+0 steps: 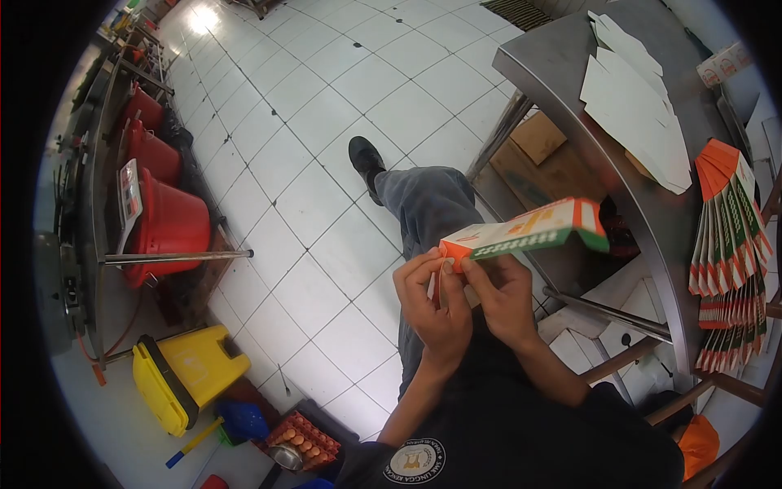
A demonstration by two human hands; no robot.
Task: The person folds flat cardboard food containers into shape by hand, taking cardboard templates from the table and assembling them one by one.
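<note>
- Above the lap of a seated person, both hands pinch the near end of an orange, white and green carton [529, 230]; the left hand [433, 306] grasps the corner flap, thumb on top; the right hand [503, 300] clamps the same end from the other side
- Carton juts away toward the steel worktop [562, 65], held in the air, touching nothing else
- Judged from the grip: fold the end flap squarely along its crease, steadying the body so the sleeve does not skew
- Flat white blanks [635, 106] lie on the worktop; printed flat cartons [729, 236] fan along its edge
</note>
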